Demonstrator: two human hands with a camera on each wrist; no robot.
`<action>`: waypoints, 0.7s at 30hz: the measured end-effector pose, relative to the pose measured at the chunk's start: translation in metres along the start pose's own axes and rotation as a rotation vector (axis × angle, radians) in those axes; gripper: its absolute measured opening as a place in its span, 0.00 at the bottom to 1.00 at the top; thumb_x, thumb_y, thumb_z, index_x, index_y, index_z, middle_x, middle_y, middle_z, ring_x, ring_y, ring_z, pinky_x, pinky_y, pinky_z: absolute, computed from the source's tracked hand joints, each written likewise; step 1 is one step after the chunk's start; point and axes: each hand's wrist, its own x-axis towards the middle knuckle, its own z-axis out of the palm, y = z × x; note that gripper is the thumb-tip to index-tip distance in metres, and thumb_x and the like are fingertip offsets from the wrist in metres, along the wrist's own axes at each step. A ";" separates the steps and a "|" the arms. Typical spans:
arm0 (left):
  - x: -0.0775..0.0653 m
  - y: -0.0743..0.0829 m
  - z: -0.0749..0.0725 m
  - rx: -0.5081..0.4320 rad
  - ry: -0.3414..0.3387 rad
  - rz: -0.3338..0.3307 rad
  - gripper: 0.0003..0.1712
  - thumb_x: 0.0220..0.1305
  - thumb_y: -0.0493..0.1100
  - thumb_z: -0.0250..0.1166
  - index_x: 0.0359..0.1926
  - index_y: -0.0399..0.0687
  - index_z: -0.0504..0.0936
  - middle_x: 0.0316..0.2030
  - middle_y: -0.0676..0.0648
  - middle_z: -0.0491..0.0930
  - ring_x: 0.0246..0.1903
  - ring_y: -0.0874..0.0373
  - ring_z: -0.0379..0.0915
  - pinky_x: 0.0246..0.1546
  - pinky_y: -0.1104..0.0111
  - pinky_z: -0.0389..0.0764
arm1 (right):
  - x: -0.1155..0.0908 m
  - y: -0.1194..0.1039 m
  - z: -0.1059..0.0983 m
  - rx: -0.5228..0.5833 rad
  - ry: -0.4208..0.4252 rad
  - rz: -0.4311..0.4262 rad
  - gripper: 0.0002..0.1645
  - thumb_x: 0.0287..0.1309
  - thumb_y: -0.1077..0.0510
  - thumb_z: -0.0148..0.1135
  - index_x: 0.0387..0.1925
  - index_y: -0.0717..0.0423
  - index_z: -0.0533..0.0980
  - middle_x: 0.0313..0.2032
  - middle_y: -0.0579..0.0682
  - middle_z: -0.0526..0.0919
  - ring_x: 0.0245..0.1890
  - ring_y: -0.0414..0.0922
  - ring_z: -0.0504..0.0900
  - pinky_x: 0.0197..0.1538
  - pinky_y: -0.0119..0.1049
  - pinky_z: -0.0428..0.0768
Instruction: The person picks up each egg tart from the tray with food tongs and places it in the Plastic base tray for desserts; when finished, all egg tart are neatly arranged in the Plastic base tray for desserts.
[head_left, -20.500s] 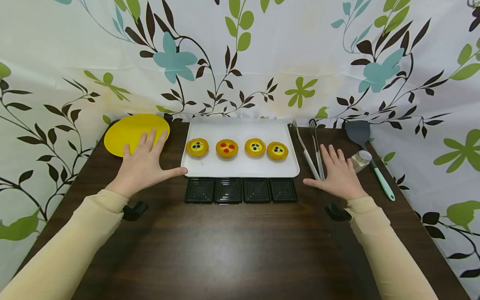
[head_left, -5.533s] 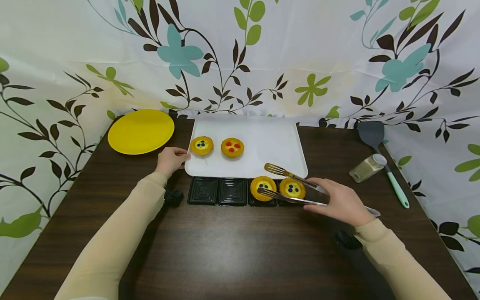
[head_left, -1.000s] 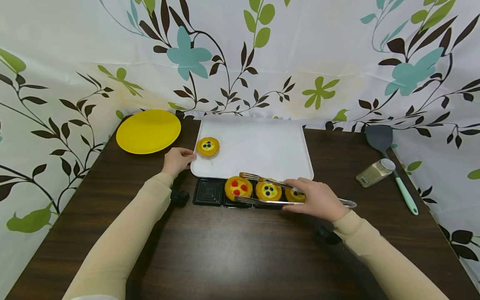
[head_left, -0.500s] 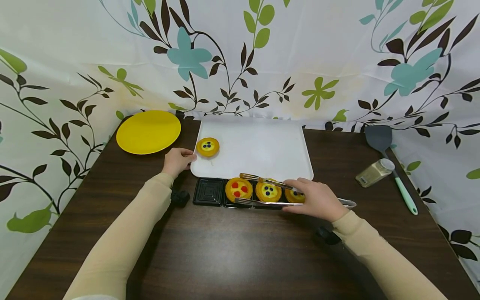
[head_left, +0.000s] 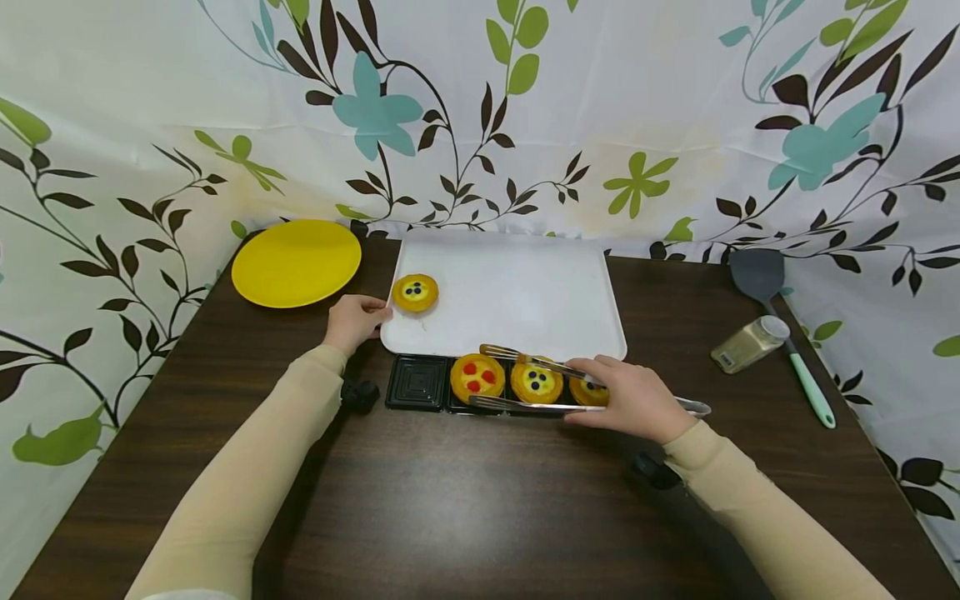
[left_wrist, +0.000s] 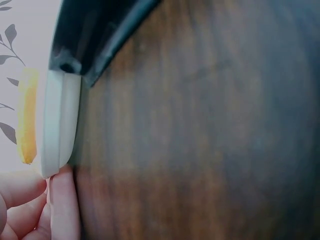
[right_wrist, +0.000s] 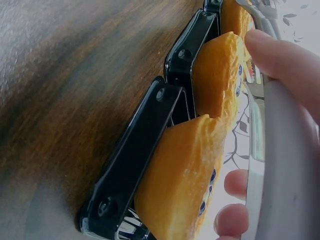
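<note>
My left hand (head_left: 354,323) pinches the left edge of the white tray (head_left: 525,292); in the left wrist view its thumb and fingers (left_wrist: 65,205) meet at the rim. One tart with blue berries (head_left: 416,293) sits on that tray's left side. My right hand (head_left: 637,402) holds metal tongs (head_left: 557,367), their arms spread on either side of a red-topped tart (head_left: 477,377). That tart lies in the black compartment tray (head_left: 417,384), beside a blue-berry tart (head_left: 536,382) and another, partly hidden tart (head_left: 588,393). The leftmost compartment is bare.
A yellow plate (head_left: 296,263) lies at the back left. On the right are a shaker jar (head_left: 750,345) on its side and a grey spatula (head_left: 757,275) with a mint handle. A patterned curtain (head_left: 480,125) borders the dark table (head_left: 480,500).
From the white tray, three tarts have moved into the black tray, the red-topped one since 5.5 s ago. My right hand took the tongs; my left took the tray edge. The last second shows stillness.
</note>
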 end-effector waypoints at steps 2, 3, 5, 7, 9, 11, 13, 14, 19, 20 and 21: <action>0.000 0.000 0.000 0.000 0.000 0.000 0.22 0.68 0.44 0.58 0.57 0.32 0.75 0.49 0.34 0.76 0.45 0.46 0.78 0.46 0.62 0.82 | 0.000 0.000 0.000 0.000 0.000 0.001 0.45 0.41 0.31 0.70 0.57 0.50 0.74 0.44 0.49 0.82 0.33 0.41 0.78 0.36 0.40 0.83; 0.000 0.000 0.000 0.000 0.000 0.000 0.22 0.68 0.44 0.58 0.57 0.32 0.75 0.49 0.34 0.76 0.45 0.46 0.78 0.46 0.62 0.82 | 0.000 0.000 0.000 0.000 0.000 0.002 0.45 0.41 0.30 0.70 0.57 0.50 0.74 0.44 0.50 0.82 0.34 0.41 0.79 0.36 0.40 0.83; 0.001 0.000 0.000 -0.001 0.001 -0.001 0.22 0.68 0.44 0.58 0.57 0.32 0.75 0.49 0.34 0.76 0.45 0.46 0.78 0.46 0.62 0.82 | 0.000 0.000 0.000 -0.001 0.000 0.002 0.45 0.41 0.31 0.70 0.58 0.50 0.74 0.44 0.50 0.82 0.34 0.42 0.79 0.36 0.41 0.84; 0.001 -0.001 0.000 -0.003 0.003 -0.001 0.22 0.68 0.43 0.58 0.56 0.32 0.75 0.48 0.34 0.76 0.45 0.46 0.77 0.46 0.61 0.82 | -0.001 -0.001 0.000 -0.002 0.000 0.004 0.45 0.41 0.31 0.70 0.58 0.50 0.73 0.45 0.50 0.82 0.35 0.42 0.79 0.37 0.42 0.84; 0.001 -0.001 0.001 -0.004 0.004 -0.001 0.21 0.68 0.43 0.58 0.56 0.33 0.75 0.48 0.34 0.77 0.44 0.46 0.78 0.45 0.61 0.82 | -0.001 -0.001 0.000 -0.001 -0.001 0.006 0.45 0.41 0.30 0.70 0.58 0.50 0.73 0.45 0.50 0.81 0.35 0.43 0.80 0.37 0.42 0.84; 0.002 -0.001 0.001 -0.005 0.007 -0.004 0.21 0.68 0.43 0.59 0.56 0.33 0.76 0.48 0.34 0.77 0.44 0.46 0.78 0.45 0.62 0.82 | -0.001 -0.001 -0.001 0.003 -0.002 0.008 0.46 0.41 0.30 0.69 0.58 0.50 0.73 0.45 0.50 0.81 0.36 0.43 0.80 0.38 0.42 0.84; 0.002 -0.001 0.001 -0.004 0.005 -0.005 0.21 0.68 0.43 0.59 0.56 0.33 0.76 0.48 0.34 0.77 0.44 0.46 0.78 0.45 0.61 0.82 | -0.002 -0.001 -0.001 0.006 -0.002 0.010 0.46 0.41 0.29 0.69 0.58 0.50 0.73 0.46 0.50 0.81 0.36 0.43 0.80 0.38 0.43 0.84; 0.002 -0.001 0.001 -0.004 0.003 -0.007 0.21 0.68 0.44 0.58 0.56 0.33 0.75 0.48 0.34 0.77 0.44 0.46 0.77 0.46 0.61 0.82 | -0.002 -0.001 -0.001 0.009 -0.002 0.010 0.46 0.41 0.29 0.68 0.58 0.50 0.73 0.46 0.50 0.81 0.36 0.43 0.80 0.38 0.42 0.84; 0.004 -0.003 0.002 -0.006 0.002 -0.007 0.22 0.68 0.44 0.58 0.57 0.33 0.75 0.49 0.34 0.76 0.45 0.46 0.77 0.46 0.61 0.82 | -0.002 -0.001 -0.002 0.015 0.014 0.011 0.46 0.40 0.28 0.69 0.58 0.49 0.72 0.45 0.49 0.82 0.35 0.42 0.80 0.37 0.42 0.84; 0.004 -0.003 0.001 -0.009 0.004 -0.007 0.22 0.68 0.44 0.59 0.56 0.33 0.75 0.49 0.35 0.76 0.45 0.46 0.77 0.46 0.61 0.82 | -0.002 -0.001 -0.002 0.015 0.018 0.011 0.46 0.40 0.29 0.69 0.58 0.48 0.72 0.45 0.49 0.82 0.35 0.41 0.79 0.38 0.41 0.84; 0.005 -0.003 0.001 -0.010 0.005 -0.006 0.22 0.68 0.44 0.59 0.56 0.33 0.75 0.49 0.35 0.76 0.45 0.46 0.77 0.46 0.62 0.82 | -0.002 -0.002 -0.002 0.015 0.021 0.011 0.46 0.40 0.29 0.69 0.58 0.48 0.72 0.45 0.49 0.82 0.35 0.41 0.79 0.38 0.41 0.84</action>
